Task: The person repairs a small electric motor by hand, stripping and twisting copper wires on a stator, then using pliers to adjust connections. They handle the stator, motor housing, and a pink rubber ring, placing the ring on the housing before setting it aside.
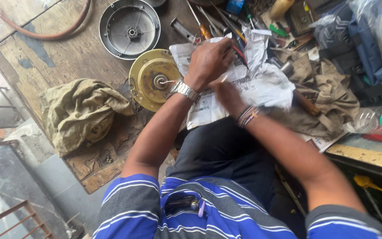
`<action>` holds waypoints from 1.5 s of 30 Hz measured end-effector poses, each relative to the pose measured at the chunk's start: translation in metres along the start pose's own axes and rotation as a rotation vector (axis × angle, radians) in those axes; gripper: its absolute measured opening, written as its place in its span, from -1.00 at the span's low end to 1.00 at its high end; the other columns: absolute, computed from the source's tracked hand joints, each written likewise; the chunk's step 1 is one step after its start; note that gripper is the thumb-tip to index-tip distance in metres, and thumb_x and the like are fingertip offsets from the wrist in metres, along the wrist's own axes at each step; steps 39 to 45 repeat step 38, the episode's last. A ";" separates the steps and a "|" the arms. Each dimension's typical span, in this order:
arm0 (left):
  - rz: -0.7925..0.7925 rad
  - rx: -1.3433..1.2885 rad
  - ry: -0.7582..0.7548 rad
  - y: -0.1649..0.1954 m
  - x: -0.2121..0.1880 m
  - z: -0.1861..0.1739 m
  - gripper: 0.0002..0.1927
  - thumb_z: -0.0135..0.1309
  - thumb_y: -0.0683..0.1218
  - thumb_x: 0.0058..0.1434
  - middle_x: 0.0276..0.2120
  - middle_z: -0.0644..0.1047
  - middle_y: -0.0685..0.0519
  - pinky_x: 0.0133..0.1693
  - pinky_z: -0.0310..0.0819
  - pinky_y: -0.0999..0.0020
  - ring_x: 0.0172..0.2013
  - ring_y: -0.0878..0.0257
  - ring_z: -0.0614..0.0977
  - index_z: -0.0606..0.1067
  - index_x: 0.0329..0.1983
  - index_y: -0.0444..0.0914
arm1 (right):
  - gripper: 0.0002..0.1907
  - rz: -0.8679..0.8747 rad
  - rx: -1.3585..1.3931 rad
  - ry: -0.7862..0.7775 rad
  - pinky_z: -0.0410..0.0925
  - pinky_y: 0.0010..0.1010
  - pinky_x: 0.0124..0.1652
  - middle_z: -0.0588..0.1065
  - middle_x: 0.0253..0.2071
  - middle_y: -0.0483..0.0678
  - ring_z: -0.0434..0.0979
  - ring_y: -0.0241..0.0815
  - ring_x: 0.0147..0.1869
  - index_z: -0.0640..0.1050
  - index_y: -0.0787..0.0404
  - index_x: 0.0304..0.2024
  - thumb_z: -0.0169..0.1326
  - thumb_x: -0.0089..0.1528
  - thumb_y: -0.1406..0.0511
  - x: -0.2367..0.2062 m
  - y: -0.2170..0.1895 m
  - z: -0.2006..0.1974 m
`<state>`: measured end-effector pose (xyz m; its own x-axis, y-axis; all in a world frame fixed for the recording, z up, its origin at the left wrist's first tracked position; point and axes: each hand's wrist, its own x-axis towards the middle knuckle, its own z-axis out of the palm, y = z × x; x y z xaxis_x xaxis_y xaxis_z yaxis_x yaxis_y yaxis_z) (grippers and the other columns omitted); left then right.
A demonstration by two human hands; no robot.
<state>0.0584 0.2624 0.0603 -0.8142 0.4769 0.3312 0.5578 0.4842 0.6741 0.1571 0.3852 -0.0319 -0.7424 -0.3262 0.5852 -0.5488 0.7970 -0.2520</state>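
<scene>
My left hand (208,57) pinches a red-handled tool (240,54) over the newspaper (261,84); I should keep it steady. My right hand (228,95), at five o'clock, is blurred, so its grip I cannot tell.

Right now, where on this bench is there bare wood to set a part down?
Bare wood lies at the far left of the bench, between the red hose, the grey round housing and the crumpled cloth. Crowded: the newspaper under the left hand and right hand, the tools beyond, and the rags.
</scene>
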 end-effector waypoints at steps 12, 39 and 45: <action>-0.119 -0.050 -0.072 -0.005 0.007 -0.011 -0.80 0.09 0.03 0.30 -0.39 0.65 -0.05 -0.29 0.52 0.06 -0.38 -0.01 0.68 0.53 -0.18 -0.17 | -0.73 0.382 0.867 0.029 0.44 -0.04 -0.14 0.57 -0.08 0.18 0.57 0.18 -0.06 0.48 0.36 0.13 0.00 0.38 0.44 -0.030 -0.016 0.036; -0.102 -0.053 -0.020 -0.006 0.004 -0.014 -0.77 0.14 0.07 0.25 -0.43 0.66 -0.06 -0.34 0.52 0.05 -0.40 -0.05 0.68 0.59 -0.16 -0.12 | -0.55 0.226 -0.106 -0.291 0.49 -0.18 -0.10 0.40 0.29 0.41 0.58 0.10 0.08 0.45 0.16 0.24 -0.03 0.29 0.45 -0.021 0.033 0.037; -0.102 -0.053 -0.020 -0.006 0.004 -0.014 -0.77 0.14 0.07 0.25 -0.43 0.66 -0.06 -0.34 0.52 0.05 -0.40 -0.05 0.68 0.59 -0.16 -0.12 | -0.55 0.226 -0.106 -0.291 0.49 -0.18 -0.10 0.40 0.29 0.41 0.58 0.10 0.08 0.45 0.16 0.24 -0.03 0.29 0.45 -0.021 0.033 0.037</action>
